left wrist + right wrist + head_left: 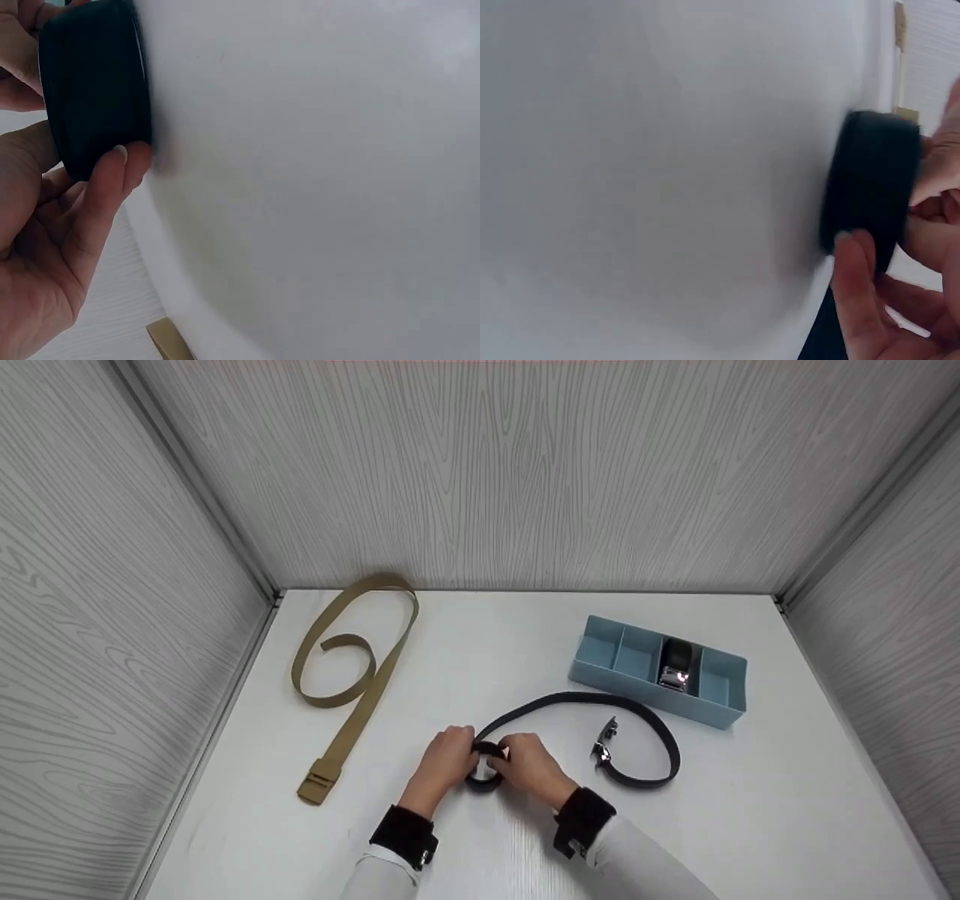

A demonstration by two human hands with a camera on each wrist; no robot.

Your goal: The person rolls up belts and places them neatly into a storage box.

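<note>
Both hands, left hand (444,756) and right hand (531,763), pinch the black belt (570,701) coil; supple, springy, best gripped across the roll's flat sides

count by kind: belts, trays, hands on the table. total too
Belts: 3 – tan belt lying loose, black belt being rolled, rolled belt in the tray
Trays: 1 – blue divided tray
Hands: 2 – left hand and right hand, both gripping the black belt's rolled end
Total: 6

White table (480,645): belts, blue tray (720,706)
</note>
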